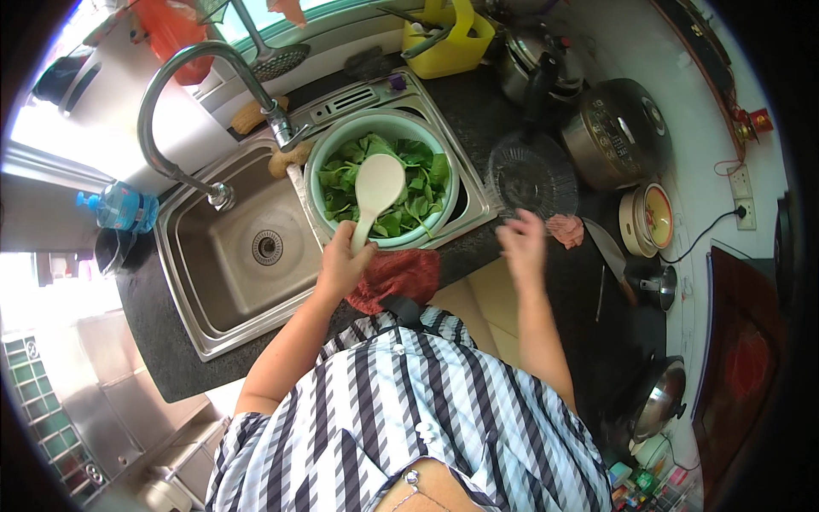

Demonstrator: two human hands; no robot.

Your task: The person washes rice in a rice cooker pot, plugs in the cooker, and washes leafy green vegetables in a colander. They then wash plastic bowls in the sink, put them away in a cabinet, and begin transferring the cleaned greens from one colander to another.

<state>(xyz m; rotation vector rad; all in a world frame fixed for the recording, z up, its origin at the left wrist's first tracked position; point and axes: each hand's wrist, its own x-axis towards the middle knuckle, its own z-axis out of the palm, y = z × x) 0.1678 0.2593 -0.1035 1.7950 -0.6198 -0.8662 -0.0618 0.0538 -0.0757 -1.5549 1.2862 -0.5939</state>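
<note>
My left hand [343, 262] grips the handle of a pale rice paddle [380, 184], whose broad head is over leafy greens [419, 168]. The greens lie in a light green basin with a strainer [311, 185], which rests over the right part of the steel sink. A red cloth [403, 275] lies at the counter edge just below the basin. My right hand [523, 240], slightly blurred, is over the counter edge with fingers apart and nothing seen in it. It is near a clear ribbed glass dish [534, 176] and a crumpled pink cloth [565, 230].
The sink's left bowl [243, 288] lies beneath a curved faucet [150, 109]. A cleaver [604, 246] and a thin rod [600, 293] are on the dark counter at right. Farther back stand a rice cooker [604, 144], a pressure cooker [521, 73] and a yellow basket [451, 56].
</note>
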